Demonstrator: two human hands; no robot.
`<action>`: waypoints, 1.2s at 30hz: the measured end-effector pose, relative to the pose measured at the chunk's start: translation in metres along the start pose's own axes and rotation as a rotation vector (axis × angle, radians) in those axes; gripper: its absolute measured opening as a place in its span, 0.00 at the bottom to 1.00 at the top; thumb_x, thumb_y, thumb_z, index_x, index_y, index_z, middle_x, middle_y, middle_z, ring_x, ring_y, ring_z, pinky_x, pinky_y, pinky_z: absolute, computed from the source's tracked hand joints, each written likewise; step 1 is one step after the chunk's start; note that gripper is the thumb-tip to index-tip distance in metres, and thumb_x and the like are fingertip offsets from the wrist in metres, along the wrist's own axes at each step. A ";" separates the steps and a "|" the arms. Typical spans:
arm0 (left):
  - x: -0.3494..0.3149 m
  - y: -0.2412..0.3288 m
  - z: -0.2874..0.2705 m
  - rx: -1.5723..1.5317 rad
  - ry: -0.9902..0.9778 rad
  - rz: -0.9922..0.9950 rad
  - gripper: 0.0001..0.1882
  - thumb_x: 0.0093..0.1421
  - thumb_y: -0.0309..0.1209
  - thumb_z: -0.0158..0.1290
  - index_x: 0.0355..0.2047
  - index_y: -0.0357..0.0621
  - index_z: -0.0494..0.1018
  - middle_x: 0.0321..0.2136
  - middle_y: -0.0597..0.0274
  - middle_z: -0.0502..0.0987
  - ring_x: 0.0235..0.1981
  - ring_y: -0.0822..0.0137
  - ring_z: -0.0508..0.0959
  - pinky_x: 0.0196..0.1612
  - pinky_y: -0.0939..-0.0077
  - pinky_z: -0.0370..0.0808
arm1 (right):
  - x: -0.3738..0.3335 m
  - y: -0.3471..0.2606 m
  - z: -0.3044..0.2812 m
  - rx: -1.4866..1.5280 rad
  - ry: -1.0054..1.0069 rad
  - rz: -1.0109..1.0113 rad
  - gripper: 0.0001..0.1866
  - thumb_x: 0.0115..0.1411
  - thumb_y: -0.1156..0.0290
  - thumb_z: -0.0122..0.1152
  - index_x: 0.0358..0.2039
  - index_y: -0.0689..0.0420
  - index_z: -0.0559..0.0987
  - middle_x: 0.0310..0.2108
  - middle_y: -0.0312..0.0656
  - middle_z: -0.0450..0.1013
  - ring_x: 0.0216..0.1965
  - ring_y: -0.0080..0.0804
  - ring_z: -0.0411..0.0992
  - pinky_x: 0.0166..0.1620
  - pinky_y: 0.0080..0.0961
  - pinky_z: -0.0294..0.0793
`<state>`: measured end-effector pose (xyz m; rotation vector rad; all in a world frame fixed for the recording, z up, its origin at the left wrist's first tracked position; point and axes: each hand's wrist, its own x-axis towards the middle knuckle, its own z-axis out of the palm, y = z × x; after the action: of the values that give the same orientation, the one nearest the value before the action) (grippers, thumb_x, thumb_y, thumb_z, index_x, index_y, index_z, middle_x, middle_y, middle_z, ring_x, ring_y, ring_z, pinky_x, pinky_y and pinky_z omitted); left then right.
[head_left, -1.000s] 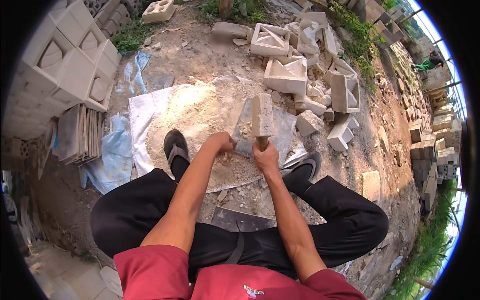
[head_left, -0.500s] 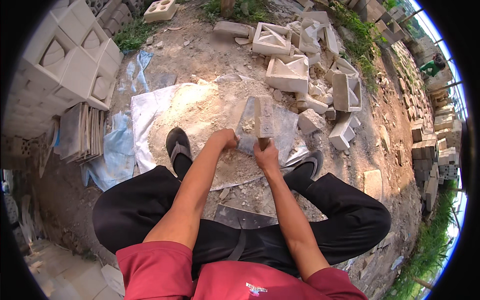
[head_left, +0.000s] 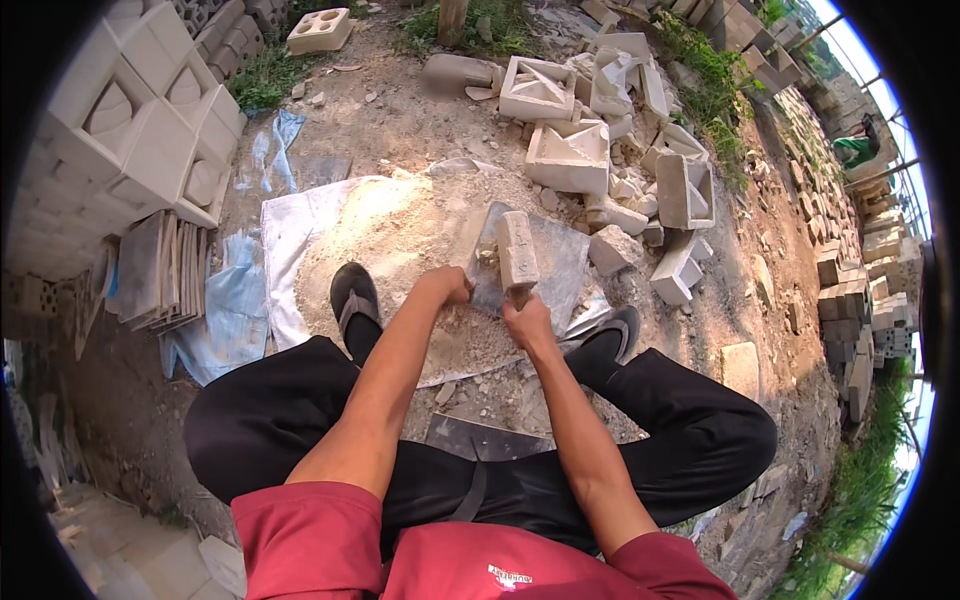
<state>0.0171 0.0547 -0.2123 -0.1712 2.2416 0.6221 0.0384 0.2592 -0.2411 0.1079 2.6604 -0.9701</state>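
A mallet (head_left: 516,250) with a long, dusty, block-shaped head is in my right hand (head_left: 528,322), its fingers wrapped round the short handle. The mallet head is over a flat grey slab (head_left: 562,262), which lies on the dusty ground sheet between my feet. At the slab's left edge my left hand (head_left: 450,285) is closed, knuckles up; what its fingers hold is hidden. Small pale crumbs (head_left: 488,256) lie on the slab beside the mallet head. Pale crushed grit (head_left: 390,225) covers much of the white sheet (head_left: 285,235).
Broken pale moulded blocks (head_left: 568,155) are heaped beyond the slab to the right. Stacked patterned blocks (head_left: 150,110) stand at far left, above leaning thin boards (head_left: 165,270) and blue sheeting (head_left: 225,320). A dark board (head_left: 485,438) lies near me. Someone in green (head_left: 855,150) is far right.
The mallet head has tilted and swung slightly to the left and down over the slab. My right hand has shifted a little with it; my left hand stays at the slab's edge.
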 end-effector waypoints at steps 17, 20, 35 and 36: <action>-0.001 -0.008 0.006 0.062 0.032 -0.007 0.17 0.61 0.40 0.48 0.47 0.49 0.77 0.34 0.53 0.82 0.34 0.57 0.82 0.40 0.64 0.78 | 0.004 -0.023 -0.019 -0.060 -0.199 -0.005 0.29 0.53 0.53 0.61 0.40 0.71 0.73 0.37 0.69 0.74 0.43 0.64 0.73 0.46 0.47 0.72; -0.001 -0.010 0.008 0.034 -0.054 -0.019 0.20 0.62 0.37 0.48 0.55 0.55 0.73 0.32 0.51 0.81 0.28 0.57 0.82 0.35 0.64 0.78 | -0.005 -0.038 -0.015 0.167 0.048 -0.037 0.28 0.52 0.54 0.60 0.41 0.68 0.75 0.37 0.64 0.75 0.43 0.60 0.74 0.45 0.43 0.73; 0.007 -0.010 0.012 0.073 0.001 0.041 0.19 0.62 0.36 0.49 0.53 0.53 0.73 0.29 0.52 0.81 0.28 0.55 0.82 0.34 0.61 0.78 | -0.011 -0.011 -0.015 0.184 0.099 -0.010 0.27 0.52 0.54 0.61 0.43 0.66 0.75 0.35 0.62 0.76 0.41 0.58 0.76 0.44 0.42 0.74; 0.009 -0.015 0.014 0.096 0.036 0.092 0.18 0.62 0.37 0.49 0.53 0.52 0.74 0.28 0.52 0.81 0.27 0.55 0.81 0.33 0.61 0.78 | -0.007 -0.002 -0.013 0.080 0.063 -0.013 0.27 0.52 0.54 0.61 0.43 0.66 0.75 0.35 0.63 0.76 0.41 0.58 0.75 0.44 0.42 0.74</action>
<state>0.0246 0.0493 -0.2328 -0.0315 2.3187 0.5631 0.0413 0.2664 -0.2285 0.1410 2.6827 -1.0948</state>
